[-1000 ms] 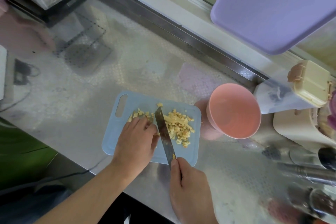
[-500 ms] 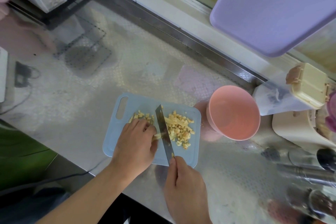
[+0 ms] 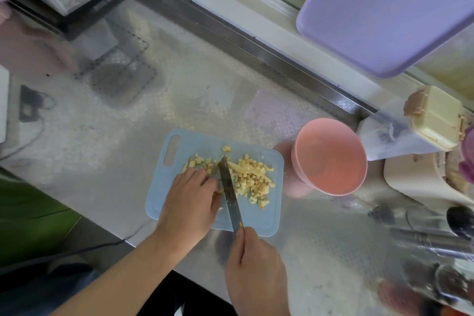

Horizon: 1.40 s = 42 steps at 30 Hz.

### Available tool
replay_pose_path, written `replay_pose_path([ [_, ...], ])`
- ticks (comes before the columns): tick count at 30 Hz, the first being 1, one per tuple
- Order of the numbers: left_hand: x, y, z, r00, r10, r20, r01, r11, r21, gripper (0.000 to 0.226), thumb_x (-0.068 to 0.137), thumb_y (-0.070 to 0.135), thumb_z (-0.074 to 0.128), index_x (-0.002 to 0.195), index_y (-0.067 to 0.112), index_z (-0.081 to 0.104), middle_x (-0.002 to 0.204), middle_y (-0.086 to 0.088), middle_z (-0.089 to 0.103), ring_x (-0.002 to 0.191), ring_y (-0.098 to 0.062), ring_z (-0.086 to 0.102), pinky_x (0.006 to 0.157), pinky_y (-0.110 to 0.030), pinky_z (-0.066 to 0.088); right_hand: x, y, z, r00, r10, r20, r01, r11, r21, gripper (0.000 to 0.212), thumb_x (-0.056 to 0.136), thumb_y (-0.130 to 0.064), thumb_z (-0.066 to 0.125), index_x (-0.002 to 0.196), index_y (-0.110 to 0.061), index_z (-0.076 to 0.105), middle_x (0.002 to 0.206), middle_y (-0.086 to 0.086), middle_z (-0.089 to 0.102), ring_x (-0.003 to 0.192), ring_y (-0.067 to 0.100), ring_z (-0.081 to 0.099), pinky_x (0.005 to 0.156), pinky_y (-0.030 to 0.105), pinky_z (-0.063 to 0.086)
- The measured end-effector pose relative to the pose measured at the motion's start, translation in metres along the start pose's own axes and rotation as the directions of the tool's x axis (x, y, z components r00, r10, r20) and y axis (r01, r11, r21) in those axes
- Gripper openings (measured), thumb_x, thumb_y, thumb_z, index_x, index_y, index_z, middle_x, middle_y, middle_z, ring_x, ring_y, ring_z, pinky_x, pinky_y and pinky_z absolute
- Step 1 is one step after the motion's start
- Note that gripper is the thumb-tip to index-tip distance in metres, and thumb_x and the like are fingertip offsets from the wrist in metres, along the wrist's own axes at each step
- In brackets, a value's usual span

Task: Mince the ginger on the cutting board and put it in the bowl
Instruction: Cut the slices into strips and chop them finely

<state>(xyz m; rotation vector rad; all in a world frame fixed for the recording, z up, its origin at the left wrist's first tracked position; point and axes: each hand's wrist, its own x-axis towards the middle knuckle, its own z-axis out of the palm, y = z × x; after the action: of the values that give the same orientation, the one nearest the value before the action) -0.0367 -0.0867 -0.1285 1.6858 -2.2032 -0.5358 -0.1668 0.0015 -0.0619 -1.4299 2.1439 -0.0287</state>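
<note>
On the pale blue cutting board (image 3: 164,202) near the desk's front edge, the left hand (image 3: 191,202) lies with its fingers curled down over a small cluster of ginger bits, pinning them beside the blade. The right hand (image 3: 256,272) has its grip closed round the handle of the knife (image 3: 229,192), whose blade stands between that cluster and the larger heap of diced ginger (image 3: 252,179). I'd say the mincing is well along but unfinished, since a few long strips lie in the heap, and the pink bowl (image 3: 331,155) just right of the board holds nothing, so the transfer is all to come.
</note>
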Motion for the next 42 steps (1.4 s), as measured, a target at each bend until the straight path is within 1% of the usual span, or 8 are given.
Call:
replay_pose_path([
  [3,0.002,0.002,0.002,1.000,-0.006,-0.011,0.006,1.000,0.005,0.013,0.080,0.022,0.085,0.084,0.018,0.074,0.084,0.005,0.060,0.086,-0.024,0.057,0.073,-0.038,0.049,0.006,0.000,-0.009,0.998,0.029,0.048,-0.032,0.997,0.072,0.034,0.110,-0.041,0.028,0.084,-0.023,0.040,0.075,0.001,0.054,0.071,0.021,0.052,0.061,0.028,0.035],
  [7,0.011,0.006,0.002,0.999,0.019,-0.050,-0.020,1.000,-0.009,0.008,0.082,0.020,0.085,0.084,0.020,0.077,0.081,0.005,0.060,0.084,-0.025,0.058,0.074,-0.036,0.047,0.009,0.000,-0.016,0.999,0.044,0.009,-0.045,0.987,0.155,0.038,0.110,-0.040,0.031,0.076,-0.023,0.036,0.070,0.004,0.054,0.071,0.022,0.058,0.058,0.027,0.037],
  [16,0.009,-0.004,-0.003,1.000,0.011,-0.021,-0.012,0.998,-0.055,0.008,0.086,0.018,0.080,0.089,0.025,0.077,0.084,0.010,0.059,0.085,-0.019,0.055,0.074,-0.031,0.041,0.005,0.012,-0.014,0.997,0.040,-0.060,-0.024,0.970,0.243,0.039,0.106,-0.037,0.041,0.069,-0.025,0.035,0.055,0.001,0.040,0.055,0.018,0.044,0.052,0.028,0.031],
  [22,0.010,0.001,-0.005,0.999,0.003,0.032,0.000,0.995,-0.101,0.004,0.088,0.025,0.077,0.091,0.027,0.076,0.085,0.011,0.058,0.088,-0.017,0.054,0.077,-0.031,0.043,0.004,0.021,-0.005,0.997,0.012,-0.082,0.008,0.971,0.239,0.036,0.104,-0.034,0.046,0.070,-0.024,0.040,0.055,0.003,0.043,0.059,0.024,0.053,0.051,0.030,0.032],
  [28,0.022,0.007,-0.013,1.000,0.026,0.009,-0.024,0.988,-0.155,0.009,0.093,0.018,0.073,0.099,0.025,0.071,0.094,0.011,0.060,0.092,-0.016,0.055,0.082,-0.032,0.049,0.007,0.037,-0.014,0.958,0.025,-0.286,0.062,0.954,0.292,0.036,0.099,-0.034,0.050,0.066,-0.036,0.035,0.053,-0.006,0.044,0.051,0.015,0.044,0.047,0.024,0.031],
  [31,0.043,0.022,-0.010,0.996,0.091,0.014,-0.087,0.980,-0.180,0.017,0.097,0.015,0.068,0.112,0.021,0.072,0.108,0.006,0.063,0.103,-0.018,0.055,0.087,-0.032,0.049,0.010,0.046,-0.022,0.937,0.076,-0.342,0.052,0.935,0.351,0.041,0.101,-0.028,0.053,0.065,-0.037,0.036,0.055,-0.010,0.046,0.051,0.013,0.042,0.048,0.024,0.032],
  [37,0.070,0.047,0.001,0.964,0.204,0.168,-0.196,0.979,-0.063,0.022,0.096,0.019,0.065,0.117,0.026,0.069,0.115,0.006,0.058,0.108,-0.019,0.051,0.089,-0.035,0.047,0.014,0.052,-0.027,0.930,0.131,-0.345,0.017,0.919,0.395,0.040,0.100,-0.032,0.050,0.063,-0.034,0.036,0.053,-0.008,0.041,0.051,0.015,0.038,0.048,0.028,0.029],
  [42,0.075,0.048,-0.001,0.967,0.207,0.148,-0.206,0.978,-0.023,0.012,0.096,0.020,0.064,0.107,0.023,0.066,0.111,0.004,0.057,0.105,-0.019,0.051,0.088,-0.034,0.045,0.015,0.056,-0.029,0.938,0.131,-0.320,0.012,0.913,0.408,0.040,0.102,-0.030,0.051,0.064,-0.029,0.038,0.053,-0.006,0.040,0.051,0.015,0.038,0.048,0.027,0.027],
])
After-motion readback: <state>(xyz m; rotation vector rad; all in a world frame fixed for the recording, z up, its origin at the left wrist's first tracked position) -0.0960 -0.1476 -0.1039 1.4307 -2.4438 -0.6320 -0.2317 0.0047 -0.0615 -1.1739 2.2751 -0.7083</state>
